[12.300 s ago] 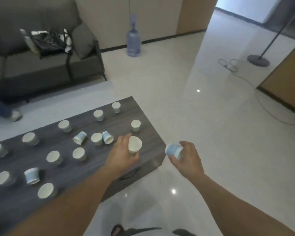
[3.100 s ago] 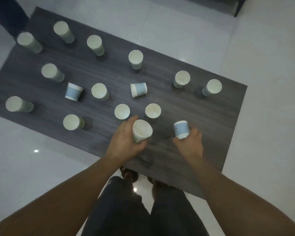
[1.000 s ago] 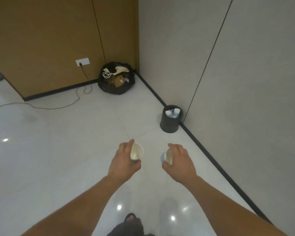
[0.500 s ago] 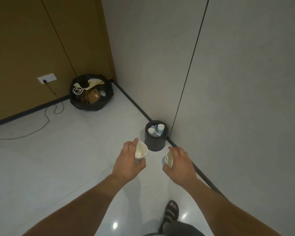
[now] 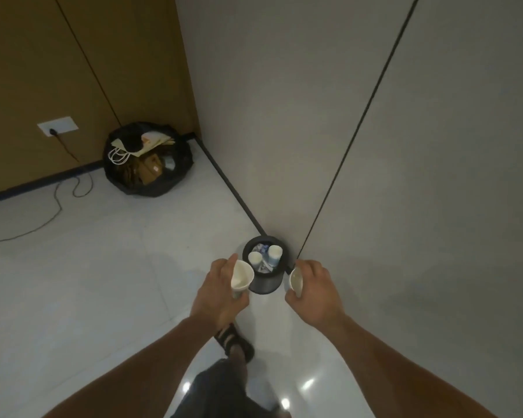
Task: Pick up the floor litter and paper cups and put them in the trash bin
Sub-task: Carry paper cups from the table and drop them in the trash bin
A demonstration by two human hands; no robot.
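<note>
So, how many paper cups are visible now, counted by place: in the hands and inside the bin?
Held white paper cups: 2, one in the left hand, one in the right hand.
Binned white paper cups, visible inside the small black round trash bin: 2.
Total: 4.

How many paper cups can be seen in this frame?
4. One cup is held by the left hand, another cup by the right hand, and two cups stand in the trash bin. More may be hidden under its litter.
</note>
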